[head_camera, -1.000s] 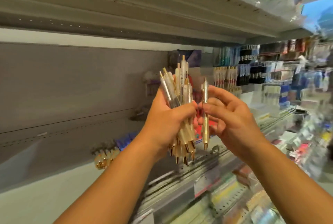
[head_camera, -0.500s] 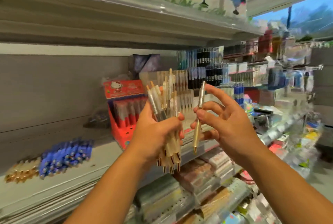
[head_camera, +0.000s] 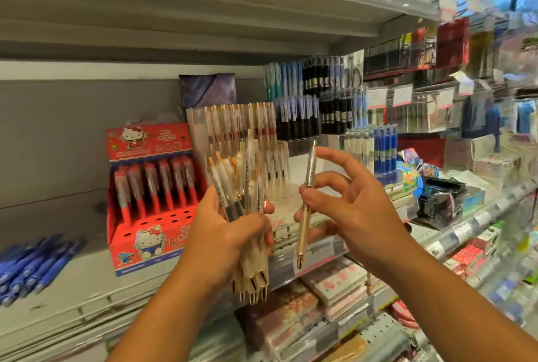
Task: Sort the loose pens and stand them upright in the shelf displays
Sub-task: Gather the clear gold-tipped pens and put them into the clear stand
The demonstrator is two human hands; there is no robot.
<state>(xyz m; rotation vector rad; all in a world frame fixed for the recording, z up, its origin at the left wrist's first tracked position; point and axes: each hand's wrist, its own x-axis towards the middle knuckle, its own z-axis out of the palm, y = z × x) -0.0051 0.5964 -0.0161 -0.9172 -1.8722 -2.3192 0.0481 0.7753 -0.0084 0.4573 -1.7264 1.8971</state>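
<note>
Two hands up at mid-frame, in front of the shelf point(head_camera: 72, 289). Gripping a thick bundle of pens point(head_camera: 251, 268) in the left hand point(head_camera: 227, 236), fingers curled tight round the barrels, gold tips pointing to six o'clock, tops fanning out toward twelve. Pinching a single pen point(head_camera: 302, 227) in the right hand point(head_camera: 361, 213) between thumb and fingertips, just at three o'clock of the bundle and apart from it, near upright, tip down, remaining fingers spread loose. Right behind, at twelve o'clock, a clear rack point(head_camera: 233, 125) filled upright with the same gold-trimmed sort. At nine o'clock of that, a red box point(head_camera: 151, 242) holding a row of red-barrelled ones. Far out at eight o'clock, loose blue pens point(head_camera: 32, 262) lying flat on the shelf.
</note>
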